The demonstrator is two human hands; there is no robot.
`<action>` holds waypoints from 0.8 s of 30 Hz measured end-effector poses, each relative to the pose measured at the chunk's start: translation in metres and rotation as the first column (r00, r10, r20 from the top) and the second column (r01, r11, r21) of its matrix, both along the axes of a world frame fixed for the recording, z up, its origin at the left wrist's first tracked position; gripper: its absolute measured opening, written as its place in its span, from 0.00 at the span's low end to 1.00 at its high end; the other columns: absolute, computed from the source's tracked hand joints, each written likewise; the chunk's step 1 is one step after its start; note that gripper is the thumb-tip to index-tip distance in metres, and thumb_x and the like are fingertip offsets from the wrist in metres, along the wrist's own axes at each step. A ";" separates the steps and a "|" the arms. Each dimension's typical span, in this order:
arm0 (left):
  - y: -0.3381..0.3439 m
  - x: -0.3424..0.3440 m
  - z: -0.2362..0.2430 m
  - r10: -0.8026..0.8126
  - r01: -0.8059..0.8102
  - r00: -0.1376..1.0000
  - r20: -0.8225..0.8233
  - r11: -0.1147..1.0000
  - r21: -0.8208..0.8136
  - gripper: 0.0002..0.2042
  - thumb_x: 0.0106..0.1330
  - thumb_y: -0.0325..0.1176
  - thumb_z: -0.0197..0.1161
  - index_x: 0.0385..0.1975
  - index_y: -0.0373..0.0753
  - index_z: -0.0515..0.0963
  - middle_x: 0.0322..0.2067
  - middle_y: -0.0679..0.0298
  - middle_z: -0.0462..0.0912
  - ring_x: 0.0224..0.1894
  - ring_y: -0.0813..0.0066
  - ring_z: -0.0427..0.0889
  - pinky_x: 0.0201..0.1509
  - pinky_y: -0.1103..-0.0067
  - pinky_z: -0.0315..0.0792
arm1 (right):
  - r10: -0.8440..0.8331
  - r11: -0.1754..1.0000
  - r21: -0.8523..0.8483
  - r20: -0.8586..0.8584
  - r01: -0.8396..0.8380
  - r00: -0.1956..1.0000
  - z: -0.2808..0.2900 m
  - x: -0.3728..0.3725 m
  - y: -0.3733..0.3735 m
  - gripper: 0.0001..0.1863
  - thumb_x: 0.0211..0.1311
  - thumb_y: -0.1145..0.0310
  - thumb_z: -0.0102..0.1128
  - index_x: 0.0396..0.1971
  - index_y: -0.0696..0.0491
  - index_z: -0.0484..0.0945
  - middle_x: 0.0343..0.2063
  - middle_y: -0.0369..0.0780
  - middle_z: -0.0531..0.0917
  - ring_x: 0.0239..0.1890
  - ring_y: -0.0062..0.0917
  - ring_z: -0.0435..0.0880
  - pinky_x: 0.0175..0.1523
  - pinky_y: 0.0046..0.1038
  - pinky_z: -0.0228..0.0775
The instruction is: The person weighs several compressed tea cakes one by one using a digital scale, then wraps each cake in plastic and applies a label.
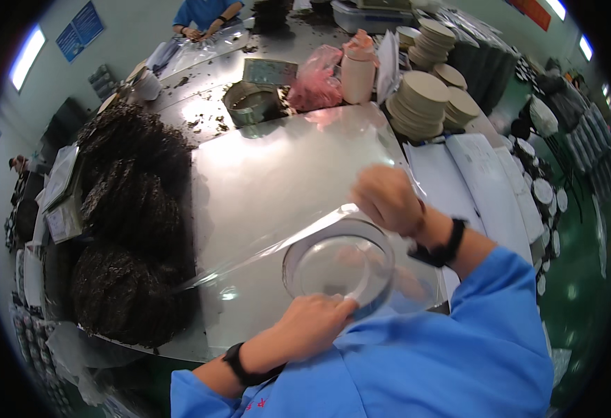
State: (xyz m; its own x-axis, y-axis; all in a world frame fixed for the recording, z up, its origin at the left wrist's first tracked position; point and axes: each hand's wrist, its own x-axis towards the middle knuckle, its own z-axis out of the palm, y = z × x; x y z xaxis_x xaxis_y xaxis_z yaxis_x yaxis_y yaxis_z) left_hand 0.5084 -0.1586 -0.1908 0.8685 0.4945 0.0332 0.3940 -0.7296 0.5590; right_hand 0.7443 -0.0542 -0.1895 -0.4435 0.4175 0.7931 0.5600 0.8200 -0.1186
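Right hand (388, 200) curls its fingers tightly on clear film (319, 225), whose long axis points toward eight o'clock above the tabletop (257, 174); left hand (312, 324), grip unclear, overlaps the ring (304, 245) at six; dark stacks (128, 205) stand at nine.

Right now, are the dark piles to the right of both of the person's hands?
No, the dark piles sit to the left of both the left hand and the right hand.
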 end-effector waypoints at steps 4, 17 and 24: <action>0.046 0.018 -0.092 0.213 -0.213 0.977 0.028 0.940 0.267 0.19 0.65 0.33 0.58 0.56 0.39 0.71 0.41 0.51 0.81 0.47 0.54 0.79 0.47 0.65 0.71 | 0.154 0.988 -0.038 0.150 -0.150 0.977 -0.017 0.016 -0.078 0.16 0.62 0.63 0.61 0.19 0.51 0.67 0.16 0.35 0.66 0.18 0.26 0.67 0.23 0.27 0.58; -0.040 -0.056 -0.109 0.403 -0.392 0.880 -0.252 0.915 0.096 0.19 0.74 0.39 0.50 0.60 0.38 0.71 0.65 0.50 0.67 0.69 0.54 0.62 0.71 0.67 0.57 | -0.164 0.748 -0.652 -0.001 0.124 0.986 -0.075 0.104 0.011 0.15 0.65 0.58 0.54 0.41 0.56 0.75 0.38 0.43 0.79 0.41 0.37 0.78 0.48 0.32 0.69; 0.062 -0.100 0.027 0.572 -0.638 0.765 0.297 0.735 0.230 0.14 0.69 0.25 0.52 0.52 0.34 0.75 0.51 0.48 0.79 0.54 0.51 0.78 0.57 0.68 0.73 | -0.789 0.572 -0.051 0.239 0.819 0.566 -0.090 0.314 0.204 0.23 0.74 0.60 0.45 0.60 0.60 0.69 0.58 0.49 0.74 0.61 0.44 0.72 0.65 0.35 0.63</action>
State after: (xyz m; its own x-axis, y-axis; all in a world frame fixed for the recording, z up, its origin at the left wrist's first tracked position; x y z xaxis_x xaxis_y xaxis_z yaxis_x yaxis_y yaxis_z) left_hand 0.4084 -0.0964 -0.1638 0.3460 0.8476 0.4022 0.7185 -0.5151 0.4673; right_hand 1.0586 0.1503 -0.2799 0.0143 0.7668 0.6417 0.9997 0.0003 -0.0226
